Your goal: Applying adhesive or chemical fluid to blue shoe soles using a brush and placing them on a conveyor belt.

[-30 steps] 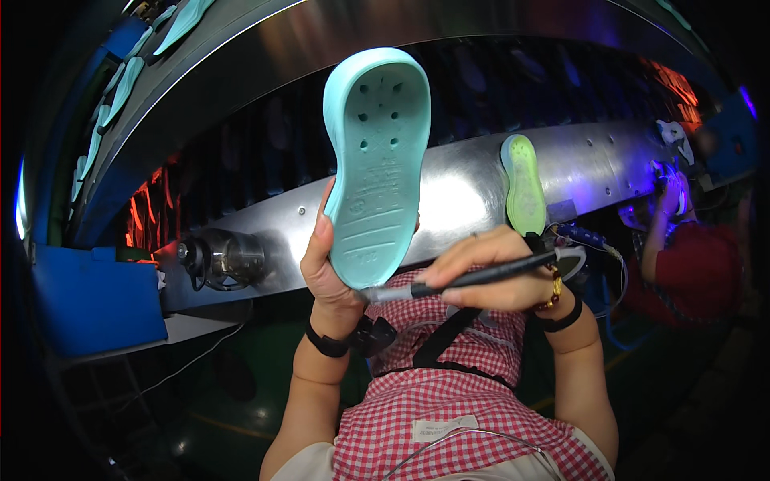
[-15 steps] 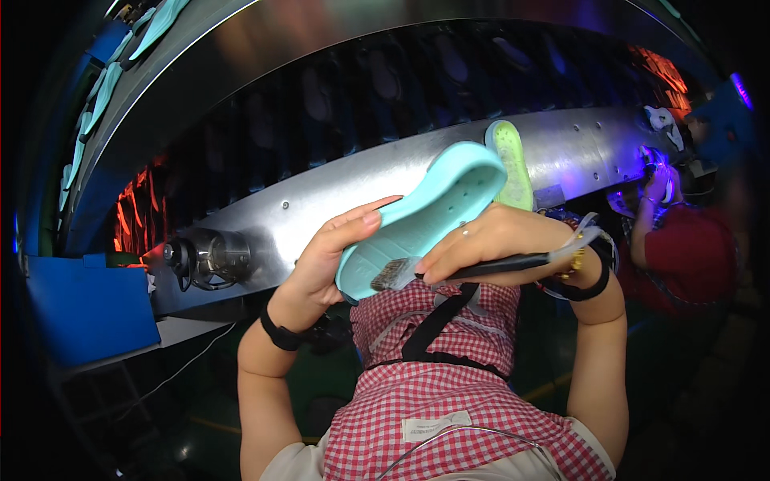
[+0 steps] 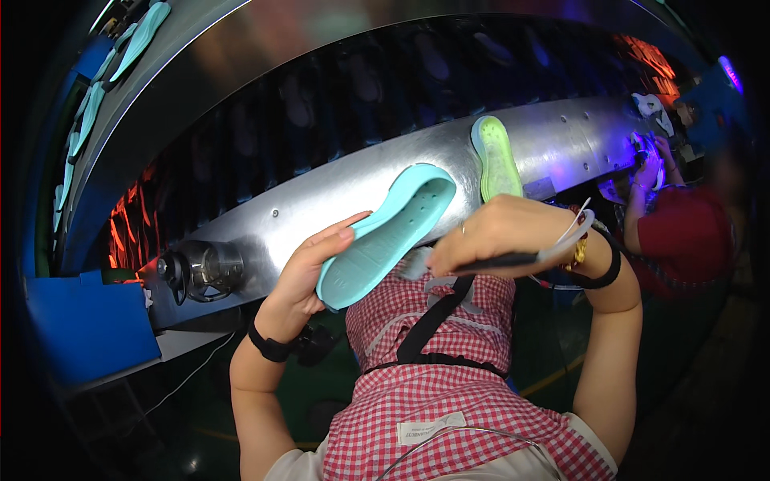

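My left hand [image 3: 311,264] grips a turquoise shoe sole [image 3: 385,228] by its near left end, thumb along the rim. The hollow inside of the sole faces up, with small holes toward its far end. In my right hand [image 3: 501,236] is a brush [image 3: 415,263] with a black handle, a pale tube or cord running along it. Its bristles are off the sole, just right of its near edge, and partly blurred. A yellow-green sole [image 3: 499,160] with a pale blue rim lies on the metal ledge [image 3: 305,196] beyond my right hand.
A clear jar with a black lid [image 3: 204,268] stands on the ledge at left, near a blue box [image 3: 92,321]. Behind the ledge runs a dark conveyor [image 3: 361,96] with soles. Turquoise soles [image 3: 140,40] line an upper shelf. A co-worker in red [image 3: 686,228] works at right.
The brush has lifted out of the sole and moved right with my right hand. My left hand has brought the sole slightly left and down, tilting it a little.
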A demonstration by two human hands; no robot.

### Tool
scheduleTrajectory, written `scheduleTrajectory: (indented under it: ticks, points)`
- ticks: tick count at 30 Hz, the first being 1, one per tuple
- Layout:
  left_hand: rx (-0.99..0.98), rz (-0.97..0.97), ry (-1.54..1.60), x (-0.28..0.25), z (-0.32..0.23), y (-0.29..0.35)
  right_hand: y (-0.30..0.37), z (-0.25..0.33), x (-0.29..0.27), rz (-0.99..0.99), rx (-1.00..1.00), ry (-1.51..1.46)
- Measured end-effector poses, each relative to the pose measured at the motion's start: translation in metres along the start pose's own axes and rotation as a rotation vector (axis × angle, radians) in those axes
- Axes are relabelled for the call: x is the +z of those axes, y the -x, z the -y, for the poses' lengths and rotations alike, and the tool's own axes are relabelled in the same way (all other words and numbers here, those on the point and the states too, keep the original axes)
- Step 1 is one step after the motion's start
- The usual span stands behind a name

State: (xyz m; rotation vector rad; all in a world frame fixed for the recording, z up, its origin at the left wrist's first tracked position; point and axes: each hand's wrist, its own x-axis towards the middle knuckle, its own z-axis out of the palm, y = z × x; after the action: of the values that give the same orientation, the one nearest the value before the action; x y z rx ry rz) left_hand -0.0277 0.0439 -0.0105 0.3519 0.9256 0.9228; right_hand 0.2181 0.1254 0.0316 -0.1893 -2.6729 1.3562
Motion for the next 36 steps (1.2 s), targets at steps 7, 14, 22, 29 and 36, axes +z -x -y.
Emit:
scheduleTrajectory:
  ticks: [7, 14, 22, 29, 36]
  points:
    - [0.031, -0.025, -0.067, -0.009, 0.003, -0.002, 0.016, -0.02, 0.007, -0.112, 0.046, 0.03]
    - [0.153, 0.068, 0.206, 0.007, 0.016, -0.014, -0.019, -0.017, 0.047, -0.523, 0.178, -0.395]
    - [0.203, 0.122, 0.304, 0.01, 0.019, -0.013, -0.016, -0.019, 0.056, -0.837, 0.218, -0.389]
    - [0.203, 0.052, 0.337, 0.016, 0.022, -0.015, -0.027, -0.046, 0.05, -1.242, 0.146, -0.011]
    - [0.281, 0.058, 0.298, 0.021, 0.002, 0.017, -0.03, 0.025, 0.068, -0.847, 0.066, -0.106]
